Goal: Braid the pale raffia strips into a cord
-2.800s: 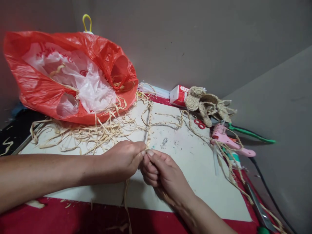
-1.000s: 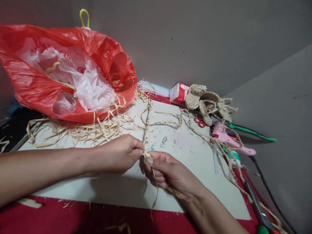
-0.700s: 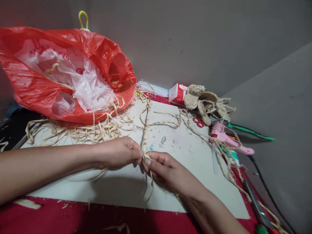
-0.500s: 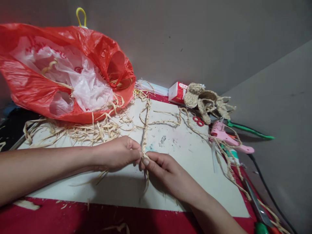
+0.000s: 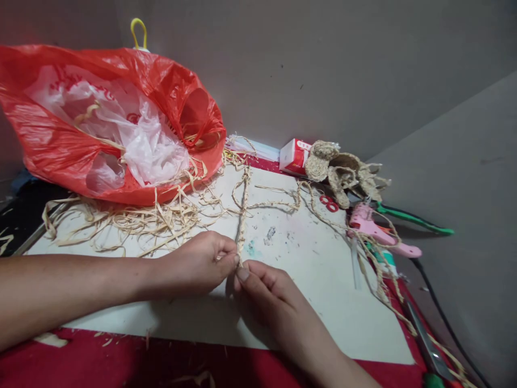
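A braided cord of pale dried plant fibre runs from the back of the white board towards me, ending between my hands. My left hand pinches the cord's near end from the left, thumb against the bent forefinger. From the right, my right hand grips the same end, its thumb on top. The fingertips of both hands almost meet there, hiding the cord's last part. Loose dry fibre strips lie behind my left hand.
A red plastic bag with a white bag inside stands back left. At right are a pink glue gun, green-handled pliers, thin braided cord and a metal blade. Woven fibre pieces rest beside a red-and-white box.
Both hands have shifted slightly towards me along the cord. The loose strand ends that hung below my fingers no longer show. The whole view has moved a little.
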### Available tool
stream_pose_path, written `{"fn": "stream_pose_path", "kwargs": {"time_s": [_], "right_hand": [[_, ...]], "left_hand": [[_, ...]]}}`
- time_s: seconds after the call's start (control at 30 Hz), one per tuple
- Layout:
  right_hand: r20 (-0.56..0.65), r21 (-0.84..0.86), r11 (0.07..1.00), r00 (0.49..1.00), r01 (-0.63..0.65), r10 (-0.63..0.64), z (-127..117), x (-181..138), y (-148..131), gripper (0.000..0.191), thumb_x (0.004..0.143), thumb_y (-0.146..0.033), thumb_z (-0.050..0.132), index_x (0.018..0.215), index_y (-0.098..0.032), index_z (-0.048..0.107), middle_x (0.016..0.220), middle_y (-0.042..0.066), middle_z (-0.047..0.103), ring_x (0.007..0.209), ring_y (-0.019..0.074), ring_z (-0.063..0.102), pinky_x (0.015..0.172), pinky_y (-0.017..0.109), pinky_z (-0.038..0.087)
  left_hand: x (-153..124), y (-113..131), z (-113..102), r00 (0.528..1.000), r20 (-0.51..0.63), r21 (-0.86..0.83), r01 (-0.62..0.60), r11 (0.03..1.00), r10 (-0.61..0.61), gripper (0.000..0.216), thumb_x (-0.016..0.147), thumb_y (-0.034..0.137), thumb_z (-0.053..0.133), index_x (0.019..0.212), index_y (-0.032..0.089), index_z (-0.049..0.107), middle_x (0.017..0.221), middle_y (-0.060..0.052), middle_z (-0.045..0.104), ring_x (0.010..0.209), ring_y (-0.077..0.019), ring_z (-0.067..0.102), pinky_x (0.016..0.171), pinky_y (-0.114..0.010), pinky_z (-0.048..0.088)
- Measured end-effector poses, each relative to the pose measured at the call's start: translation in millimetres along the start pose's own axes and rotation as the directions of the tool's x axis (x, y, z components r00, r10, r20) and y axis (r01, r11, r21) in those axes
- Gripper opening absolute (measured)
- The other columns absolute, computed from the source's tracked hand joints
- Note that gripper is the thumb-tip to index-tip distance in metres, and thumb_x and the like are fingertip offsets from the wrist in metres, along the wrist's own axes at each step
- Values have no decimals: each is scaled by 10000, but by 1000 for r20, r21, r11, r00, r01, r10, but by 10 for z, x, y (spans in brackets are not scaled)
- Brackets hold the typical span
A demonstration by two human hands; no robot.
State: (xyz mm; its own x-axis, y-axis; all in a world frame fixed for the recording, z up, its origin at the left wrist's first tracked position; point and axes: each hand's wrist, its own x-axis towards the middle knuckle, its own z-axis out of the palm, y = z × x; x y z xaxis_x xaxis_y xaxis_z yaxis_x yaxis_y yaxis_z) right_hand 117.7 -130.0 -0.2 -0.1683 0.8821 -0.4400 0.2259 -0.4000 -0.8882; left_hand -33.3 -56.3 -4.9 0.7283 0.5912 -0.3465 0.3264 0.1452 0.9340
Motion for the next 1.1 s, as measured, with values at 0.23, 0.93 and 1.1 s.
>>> {"fn": "stream_pose_path", "kwargs": {"time_s": [0.23,0.93,1.1], "right_hand": [[-85,-436,883,969,174,-233,192,-35,145,320,932,-332,373,641,-199,382,563,-18,421,513,109,351,488,249,240],[-399,126,960,899,252,-183,-240,-125,-134,370,834,-444,577,564,-200,507,470,-34,424,423,85,335,408,218,278],[-54,356,934,997,-35,58,-181,86,-34,293,851,-467,564,917,-182,581,473,-45,498,343,57,274,345,190,158]], "left_hand": [[9,-9,-1,997,66,-224,47,974,-33,245,803,302,482,615,147,511,566,27,545,514,-75,447,492,-190,305],[9,-29,-63,998,64,-208,14,978,0,224,796,339,542,699,138,552,549,59,420,492,-65,283,470,-213,194],[11,-43,-63,994,97,-190,-24,981,43,301,824,403,514,691,134,546,578,45,428,529,-70,327,499,-193,247]]}}
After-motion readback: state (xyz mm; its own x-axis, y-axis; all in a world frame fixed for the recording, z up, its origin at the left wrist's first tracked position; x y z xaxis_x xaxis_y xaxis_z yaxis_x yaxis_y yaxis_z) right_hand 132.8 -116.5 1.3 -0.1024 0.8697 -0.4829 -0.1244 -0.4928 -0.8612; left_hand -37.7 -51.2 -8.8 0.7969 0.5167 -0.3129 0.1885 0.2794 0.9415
